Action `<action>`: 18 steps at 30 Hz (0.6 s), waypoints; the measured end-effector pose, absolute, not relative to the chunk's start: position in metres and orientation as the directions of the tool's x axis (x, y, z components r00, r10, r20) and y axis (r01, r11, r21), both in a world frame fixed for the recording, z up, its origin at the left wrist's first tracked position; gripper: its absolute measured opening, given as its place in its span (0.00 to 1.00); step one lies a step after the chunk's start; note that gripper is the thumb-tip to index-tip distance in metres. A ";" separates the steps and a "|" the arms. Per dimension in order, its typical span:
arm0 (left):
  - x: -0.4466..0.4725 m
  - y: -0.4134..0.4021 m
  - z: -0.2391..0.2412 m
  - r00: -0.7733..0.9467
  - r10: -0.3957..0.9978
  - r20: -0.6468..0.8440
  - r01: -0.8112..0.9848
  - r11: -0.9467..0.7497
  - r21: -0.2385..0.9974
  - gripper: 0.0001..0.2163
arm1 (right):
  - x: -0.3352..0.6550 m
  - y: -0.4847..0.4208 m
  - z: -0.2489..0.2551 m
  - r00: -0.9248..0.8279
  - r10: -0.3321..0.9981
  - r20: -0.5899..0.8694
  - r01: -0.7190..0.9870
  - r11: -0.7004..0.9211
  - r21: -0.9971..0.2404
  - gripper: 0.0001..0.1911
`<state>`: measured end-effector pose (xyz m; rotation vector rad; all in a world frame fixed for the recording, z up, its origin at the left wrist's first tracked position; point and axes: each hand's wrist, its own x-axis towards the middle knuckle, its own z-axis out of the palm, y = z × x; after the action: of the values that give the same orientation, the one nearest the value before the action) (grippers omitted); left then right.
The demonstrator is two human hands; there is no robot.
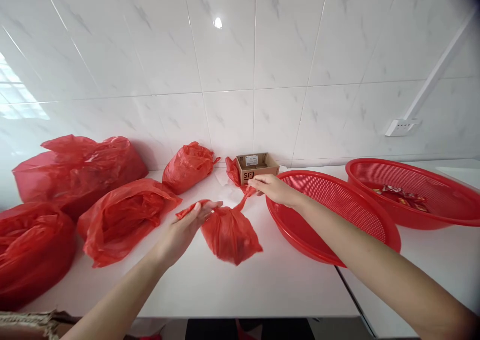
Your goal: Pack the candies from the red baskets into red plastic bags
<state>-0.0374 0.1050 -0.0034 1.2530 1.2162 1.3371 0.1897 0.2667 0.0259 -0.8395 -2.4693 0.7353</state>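
Note:
A small filled red plastic bag (230,235) lies on the white table (262,285) in front of me. My left hand (185,230) pinches its left handle, pulled out to the left. My right hand (273,189) grips the other handle, stretched out to the right near the rim of the nearer red basket (337,230). Both handles are drawn apart above the bag.
Several larger red bags (123,217) lie to the left, one (189,166) by the tiled wall. A small cardboard box (257,166) stands at the back. A second red basket (412,195) on the right holds a few packets. A wall socket (402,127) sits at the right.

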 end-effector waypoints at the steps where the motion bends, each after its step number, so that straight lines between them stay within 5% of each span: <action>1: -0.029 0.112 -0.003 -0.058 0.996 0.067 -0.074 -0.071 0.995 0.19 | 0.184 0.260 0.032 -0.730 0.635 0.252 0.363 0.673 -0.645 0.23; 5: -0.001 0.126 -0.003 0.107 0.991 -0.077 -0.052 0.083 0.995 0.16 | 0.158 0.235 0.043 -0.773 0.550 0.315 0.147 0.639 -0.755 0.17; 12: 0.009 0.124 -0.011 0.096 0.990 -0.100 0.029 0.098 0.995 0.18 | 0.145 0.220 0.011 -0.774 0.579 0.256 0.263 0.661 -0.702 0.13; 15: 0.006 0.123 -0.015 0.051 0.996 -0.070 0.019 0.069 0.997 0.20 | 0.154 0.217 -0.003 -0.786 0.610 0.102 0.313 0.534 -0.786 0.16; 18: 0.006 0.122 -0.017 0.032 0.999 -0.044 -0.010 0.044 0.999 0.22 | 0.160 0.216 -0.006 -0.771 0.629 0.100 0.240 0.432 -0.869 0.15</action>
<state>0.0062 0.1225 -0.0165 1.1836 1.1986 1.1584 0.1596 0.2158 -0.0057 -0.7373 -2.2788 1.2843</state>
